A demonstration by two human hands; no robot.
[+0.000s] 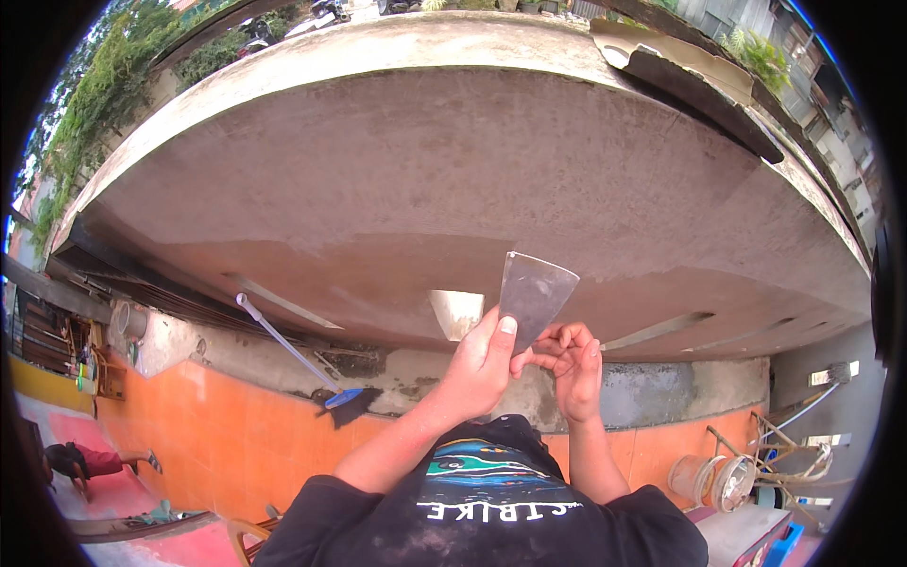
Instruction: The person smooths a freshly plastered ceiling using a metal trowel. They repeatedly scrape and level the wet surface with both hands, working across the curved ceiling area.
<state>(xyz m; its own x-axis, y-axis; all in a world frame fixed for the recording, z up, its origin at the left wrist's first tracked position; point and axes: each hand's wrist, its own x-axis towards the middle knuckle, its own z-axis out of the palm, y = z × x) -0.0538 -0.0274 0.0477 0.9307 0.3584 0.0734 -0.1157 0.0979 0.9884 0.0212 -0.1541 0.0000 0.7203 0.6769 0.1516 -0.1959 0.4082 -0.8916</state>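
Plastered wall [425, 189], orange tiled floor [217, 444], daylight

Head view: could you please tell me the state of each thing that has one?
Metal scraper blade: held up, pinched by both hands.
Left hand: closed on the blade's lower edge.
Right hand: fingers curled at the blade's base.
Broom: leaning against the wall, untouched.
Plastered wall: smooth, darker towards its lower band.

A flat metal scraper blade [535, 295], grey and smeared, trapezoid in shape, is held upright with its wide edge uppermost. Its narrow lower end is gripped between both hands, in front of the plastered ceiling.
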